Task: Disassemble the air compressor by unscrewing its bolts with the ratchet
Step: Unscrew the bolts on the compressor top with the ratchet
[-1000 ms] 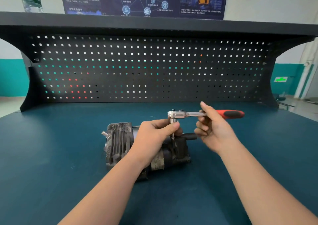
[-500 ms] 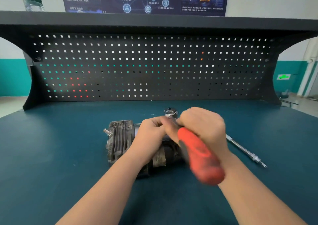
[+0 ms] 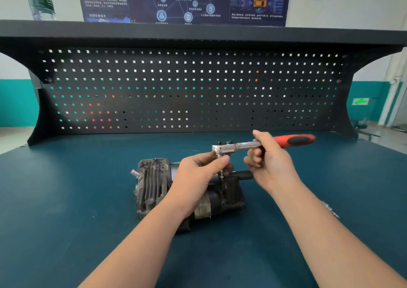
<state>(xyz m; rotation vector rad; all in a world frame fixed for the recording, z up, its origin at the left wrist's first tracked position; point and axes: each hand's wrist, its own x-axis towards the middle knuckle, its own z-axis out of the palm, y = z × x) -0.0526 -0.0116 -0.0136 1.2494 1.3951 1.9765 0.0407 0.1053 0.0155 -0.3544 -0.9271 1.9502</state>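
The grey and black air compressor (image 3: 152, 184) lies on its side in the middle of the dark teal bench. A ratchet (image 3: 229, 147) with a chrome head and a red and black handle stands over its right part, its bit reaching down into the black housing. My left hand (image 3: 198, 177) pinches the socket just under the ratchet head and covers the compressor's middle. My right hand (image 3: 268, 162) grips the chrome shank, with the handle pointing right. The bolt itself is hidden.
A black pegboard (image 3: 191, 89) with a shelf rises behind the bench. A thin metal part (image 3: 329, 208) shows just past my right forearm, mostly hidden. A plastic bottle (image 3: 40, 0) stands on the shelf at the top left.
The ratchet handle, swung toward me half a second ago, has swung back and points right again. My left hand has stayed at the socket.
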